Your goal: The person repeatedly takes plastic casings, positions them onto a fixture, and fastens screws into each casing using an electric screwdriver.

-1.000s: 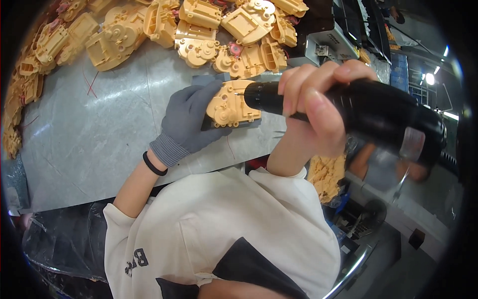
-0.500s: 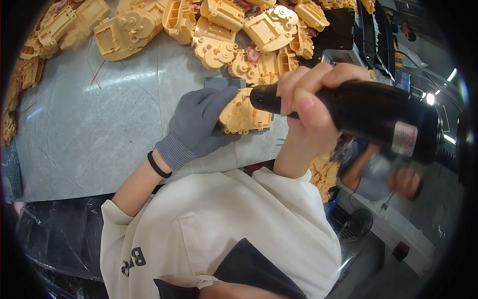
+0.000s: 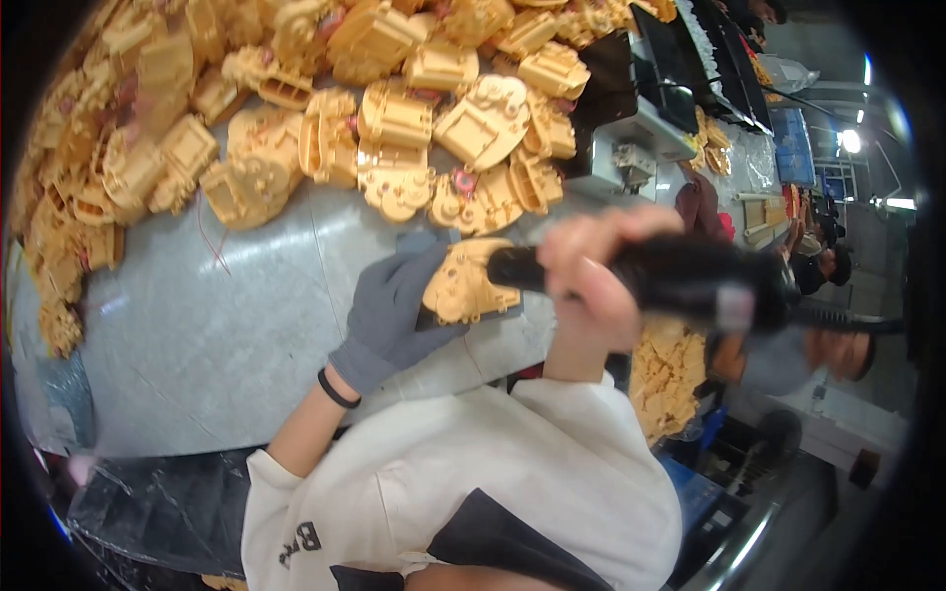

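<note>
My left hand (image 3: pixel 387 313), in a grey glove, grips the left side of a yellow plastic gear housing (image 3: pixel 461 286). The housing rests on a dark block-like fixture (image 3: pixel 430 239) on the table. My bare right hand (image 3: pixel 598 271) is wrapped round a black electric screwdriver (image 3: pixel 690 281), blurred by motion. Its nose lies over the upper right part of the housing in this view; whether the bit touches it cannot be made out.
A heap of similar yellow housings (image 3: pixel 394 113) covers the far side of the grey table (image 3: pixel 296 374). More yellow parts (image 3: pixel 667 379) lie to my right. A grey-white machine (image 3: pixel 631 148) stands at the far right. Other people (image 3: pixel 788 355) are on the right.
The view has shifted, so the hands and housing sit lower and more of the heap shows. The screwdriver now lies more level in the picture, still over the housing. My left hand keeps its grip.
</note>
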Tool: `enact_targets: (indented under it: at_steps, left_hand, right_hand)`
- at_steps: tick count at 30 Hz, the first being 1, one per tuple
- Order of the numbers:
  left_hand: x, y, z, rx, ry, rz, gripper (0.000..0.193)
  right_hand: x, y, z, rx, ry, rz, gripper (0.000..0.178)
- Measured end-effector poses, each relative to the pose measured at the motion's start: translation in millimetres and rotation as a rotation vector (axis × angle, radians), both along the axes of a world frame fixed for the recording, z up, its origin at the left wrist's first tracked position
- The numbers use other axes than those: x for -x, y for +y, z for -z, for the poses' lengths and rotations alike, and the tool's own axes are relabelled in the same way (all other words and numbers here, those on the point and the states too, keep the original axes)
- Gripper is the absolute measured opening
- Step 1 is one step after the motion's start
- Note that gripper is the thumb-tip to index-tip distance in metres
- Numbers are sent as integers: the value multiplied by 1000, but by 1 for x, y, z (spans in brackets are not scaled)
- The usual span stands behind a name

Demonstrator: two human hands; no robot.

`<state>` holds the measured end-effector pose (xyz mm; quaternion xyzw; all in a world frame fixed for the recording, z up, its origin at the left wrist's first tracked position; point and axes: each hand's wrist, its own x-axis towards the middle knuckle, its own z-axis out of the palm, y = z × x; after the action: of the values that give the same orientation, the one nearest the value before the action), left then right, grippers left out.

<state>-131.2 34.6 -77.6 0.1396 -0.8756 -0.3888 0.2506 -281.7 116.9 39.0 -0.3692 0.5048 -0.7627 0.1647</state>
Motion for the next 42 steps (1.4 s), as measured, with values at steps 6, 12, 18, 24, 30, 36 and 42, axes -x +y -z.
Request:
enact_targets:
  at_steps: [6, 12, 18, 24, 30, 36, 42]
  left_hand:
    - [9, 3, -23, -110, -155, -53, 77]
    - [5, -7, -56, -1036, 98, -119, 75]
    - [-118, -64, -135, -1420, 1432, 330, 38]
    - [-201, -86, -162, -677, 1797, 1526, 40]
    - [-97, -112, -91, 74, -172, -510, 77]
    - [-42, -129, -5, 445, -242, -670, 88]
    - [-54, -119, -26, 323, -21, -637, 75]
  right_hand:
    - [38, 66, 0, 275, 17, 444, 39]
    - [42, 64, 58, 44, -84, 613, 37]
    - [42, 47, 62, -103, -27, 585, 35]
    - [48, 51, 60, -129, -22, 599, 34]
    - [44, 44, 61, -176, 95, 625, 37]
    - [40, 52, 72, -165, 225, 563, 62]
    - [35, 48, 69, -171, 137, 621, 54]
